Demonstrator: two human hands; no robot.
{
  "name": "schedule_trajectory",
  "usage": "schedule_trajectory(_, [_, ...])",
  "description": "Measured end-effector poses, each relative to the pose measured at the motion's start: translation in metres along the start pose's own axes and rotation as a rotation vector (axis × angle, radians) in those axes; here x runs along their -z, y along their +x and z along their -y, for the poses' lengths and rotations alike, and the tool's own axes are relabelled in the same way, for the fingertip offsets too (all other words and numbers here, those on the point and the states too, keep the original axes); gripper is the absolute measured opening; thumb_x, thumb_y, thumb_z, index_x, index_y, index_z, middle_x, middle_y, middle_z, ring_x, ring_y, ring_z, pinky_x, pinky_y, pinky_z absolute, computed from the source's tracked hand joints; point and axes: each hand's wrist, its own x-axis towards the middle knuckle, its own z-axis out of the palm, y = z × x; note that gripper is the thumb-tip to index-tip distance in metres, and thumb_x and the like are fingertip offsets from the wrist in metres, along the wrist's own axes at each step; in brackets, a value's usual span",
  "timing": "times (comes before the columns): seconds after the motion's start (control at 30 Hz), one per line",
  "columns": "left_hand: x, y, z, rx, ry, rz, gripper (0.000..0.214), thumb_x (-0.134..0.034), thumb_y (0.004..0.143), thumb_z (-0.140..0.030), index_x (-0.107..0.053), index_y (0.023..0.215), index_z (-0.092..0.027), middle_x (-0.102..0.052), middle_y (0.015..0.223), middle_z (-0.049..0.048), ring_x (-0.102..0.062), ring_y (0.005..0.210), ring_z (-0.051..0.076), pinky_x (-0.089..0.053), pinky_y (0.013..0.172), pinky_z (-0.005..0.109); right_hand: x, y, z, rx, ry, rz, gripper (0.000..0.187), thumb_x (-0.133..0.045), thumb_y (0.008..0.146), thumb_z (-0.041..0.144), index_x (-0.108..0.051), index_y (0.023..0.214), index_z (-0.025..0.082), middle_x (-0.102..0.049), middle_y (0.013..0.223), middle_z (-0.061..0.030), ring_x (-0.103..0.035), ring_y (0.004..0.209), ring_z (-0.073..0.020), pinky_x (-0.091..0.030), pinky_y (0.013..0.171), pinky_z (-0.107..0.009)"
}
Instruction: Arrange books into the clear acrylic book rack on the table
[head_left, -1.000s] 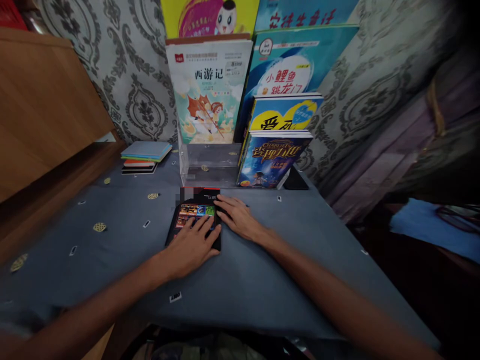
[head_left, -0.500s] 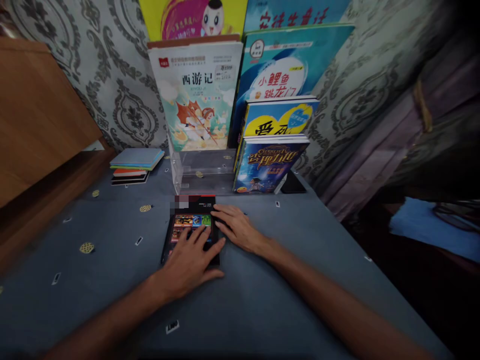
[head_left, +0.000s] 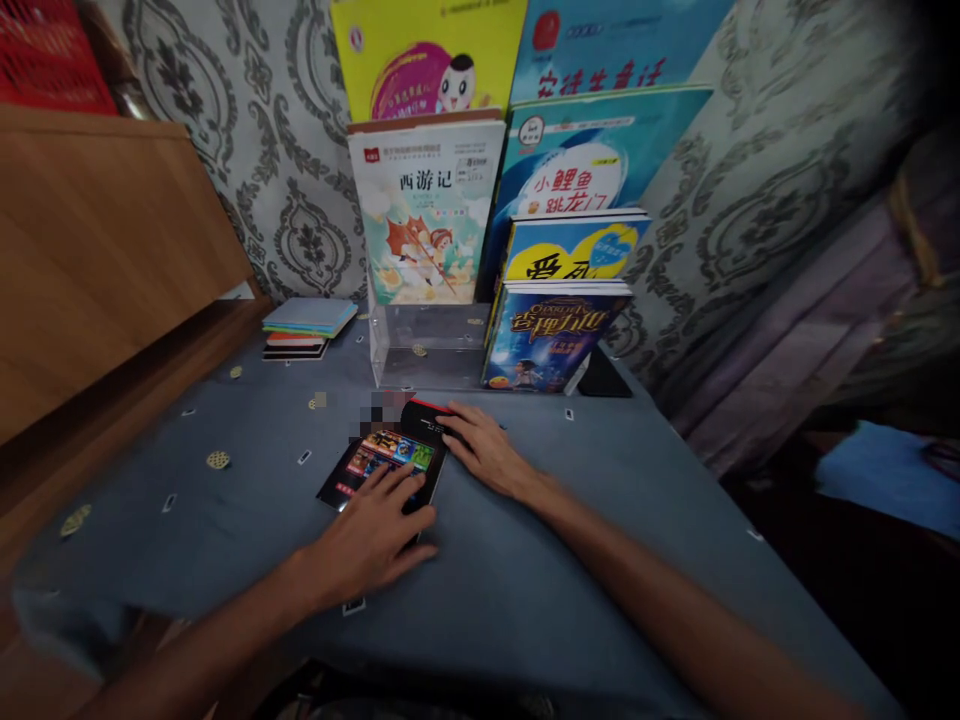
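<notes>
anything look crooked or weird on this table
Mildly: the black book under the left hand lies at an angle to the clear stand behind it, its far edge slanting. A blocky pixel patch also obscures its far-left corner. I see no spill.

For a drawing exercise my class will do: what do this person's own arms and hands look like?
The left hand and right hand wear no gloves, and the slim fingers show no rings. No watch, bracelet or marking can be made out. The forearms have no sleeves where visible.
</notes>
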Motion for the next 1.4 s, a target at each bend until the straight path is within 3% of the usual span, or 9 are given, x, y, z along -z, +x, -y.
schedule_trajectory(0.1, [0.005,-0.007,0.006,-0.022,-0.005,0.011,0.014,-0.055,0.092,-0.025,-0.061,0.105,-0.023,-0.060,0.127,0.0100,-0.052,0.129,0.029,-0.044,0.108,0.051,0.003,-0.001,0.007,-0.010,-0.020,0.002,0.032,-0.049,0.098,0.028,-0.065,0.125,0.021,-0.063,0.131,-0.0139,-0.058,0.120,-0.0274,-0.048,0.103,-0.051])
schedule_trajectory(0.27, [0.015,-0.019,0.026,-0.001,-0.041,0.041,0.034,-0.047,0.086,-0.008,-0.054,0.116,-0.022,-0.060,0.123,0.0083,-0.058,0.119,0.023,-0.044,0.109,0.046,0.011,-0.007,0.021,-0.039,-0.057,0.004,0.028,-0.050,0.097,0.025,-0.070,0.114,0.016,-0.068,0.100,-0.0126,-0.059,0.095,-0.0265,-0.053,0.085,-0.043])
schedule_trajectory(0.37, [0.017,-0.023,0.035,0.047,-0.060,0.063,0.042,-0.046,0.083,-0.005,-0.050,0.122,-0.021,-0.060,0.125,0.0080,-0.058,0.115,0.022,-0.045,0.106,0.044,0.014,-0.011,0.027,-0.019,-0.022,0.010,0.028,-0.047,0.097,0.022,-0.072,0.108,0.017,-0.068,0.088,-0.0103,-0.059,0.087,-0.0249,-0.051,0.082,-0.041])
schedule_trajectory(0.47, [0.010,-0.014,0.036,0.133,0.036,0.022,0.033,-0.047,0.090,-0.014,-0.051,0.122,-0.020,-0.059,0.125,0.0101,-0.056,0.113,0.025,-0.048,0.100,0.046,0.015,-0.013,0.030,-0.005,0.036,0.007,0.029,-0.045,0.098,0.022,-0.073,0.103,0.016,-0.068,0.084,-0.0097,-0.060,0.083,-0.0238,-0.050,0.080,-0.039])
schedule_trajectory(0.6, [-0.003,0.012,0.030,0.207,0.182,-0.040,0.033,-0.047,0.098,-0.040,-0.053,0.122,-0.018,-0.060,0.124,0.0132,-0.056,0.112,0.029,-0.048,0.095,0.048,0.018,-0.013,0.031,-0.052,0.099,-0.004,0.027,-0.047,0.097,0.022,-0.073,0.101,0.016,-0.071,0.084,-0.0089,-0.063,0.083,-0.0226,-0.050,0.080,-0.037])
schedule_trajectory(0.7, [-0.007,0.031,0.027,0.234,0.211,-0.023,0.036,-0.048,0.098,-0.045,-0.056,0.118,-0.016,-0.061,0.121,0.0142,-0.056,0.112,0.030,-0.047,0.095,0.047,0.020,-0.011,0.029,-0.114,0.165,-0.031,0.027,-0.048,0.096,0.022,-0.073,0.102,0.018,-0.074,0.089,-0.0078,-0.065,0.085,-0.0220,-0.051,0.080,-0.036])
schedule_trajectory(0.83, [-0.005,0.046,0.024,0.256,0.233,0.025,0.041,-0.052,0.096,-0.045,-0.058,0.118,-0.011,-0.063,0.117,0.0161,-0.057,0.110,0.031,-0.047,0.094,0.046,0.020,-0.010,0.025,-0.195,0.267,-0.063,0.028,-0.049,0.094,0.022,-0.073,0.107,0.018,-0.076,0.097,-0.0076,-0.067,0.085,-0.0209,-0.051,0.078,-0.034])
schedule_trajectory(1.07, [-0.003,0.062,0.018,0.201,0.324,0.098,0.040,-0.050,0.098,-0.038,-0.062,0.118,-0.006,-0.067,0.113,0.0197,-0.062,0.103,0.031,-0.053,0.084,0.042,0.019,-0.010,0.020,-0.277,0.448,-0.113,0.030,-0.048,0.095,0.025,-0.072,0.111,0.018,-0.076,0.089,-0.0053,-0.067,0.078,-0.0175,-0.048,0.071,-0.029])
schedule_trajectory(1.4, [-0.001,0.063,0.017,0.098,0.442,0.131,0.037,-0.041,0.101,-0.029,-0.067,0.113,-0.006,-0.070,0.114,0.0208,-0.064,0.102,0.030,-0.055,0.078,0.039,0.021,-0.013,0.014,-0.209,0.625,-0.126,0.030,-0.047,0.096,0.027,-0.069,0.116,0.020,-0.078,0.098,-0.0055,-0.069,0.091,-0.0186,-0.051,0.085,-0.035])
